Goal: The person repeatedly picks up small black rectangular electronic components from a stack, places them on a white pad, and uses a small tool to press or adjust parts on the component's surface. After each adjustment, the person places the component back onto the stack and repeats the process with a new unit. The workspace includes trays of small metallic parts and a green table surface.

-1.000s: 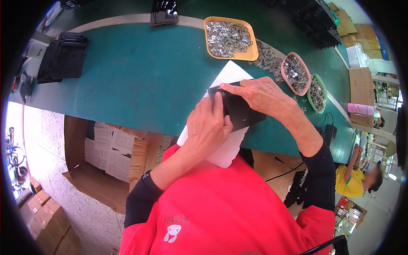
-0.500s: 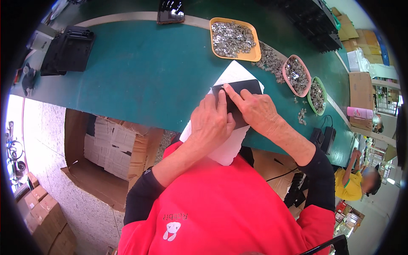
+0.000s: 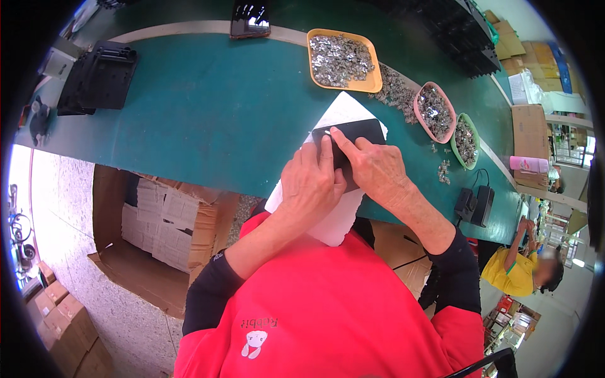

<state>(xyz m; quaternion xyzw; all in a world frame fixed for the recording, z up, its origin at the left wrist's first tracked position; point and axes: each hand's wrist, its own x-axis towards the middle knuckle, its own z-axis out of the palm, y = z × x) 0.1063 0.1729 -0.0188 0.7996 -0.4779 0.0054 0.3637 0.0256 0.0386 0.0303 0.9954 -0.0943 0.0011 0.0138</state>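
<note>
A flat black rectangular panel point(image 3: 368, 130) lies on a white foam sheet point(image 3: 343, 108) at the table's near edge, in front of my body. My left hand point(image 3: 309, 179) is closed on the panel's left part, its index finger stretched toward the far left corner. From the right, my right hand point(image 3: 380, 169) grips the panel, other fingers curled and the index fingertip pressed near that same corner. A tiny pale spot shows beside the two fingertips; what it is I cannot make out. Both hands cover much of the panel's near part.
Small clear-and-metal pieces fill a yellow tray point(image 3: 377, 82), a pink tray point(image 3: 418, 116) and a green tray point(image 3: 476, 154), with more loose on the green table point(image 3: 208, 107). Black casings point(image 3: 104, 75) stand far left. An open carton point(image 3: 142, 277) sits below. A person in yellow point(image 3: 510, 271) is at right.
The view has shifted slightly, so the scene sits a little further left. Both hands stay on the panel; the pale spot by the fingertips shows more clearly.
</note>
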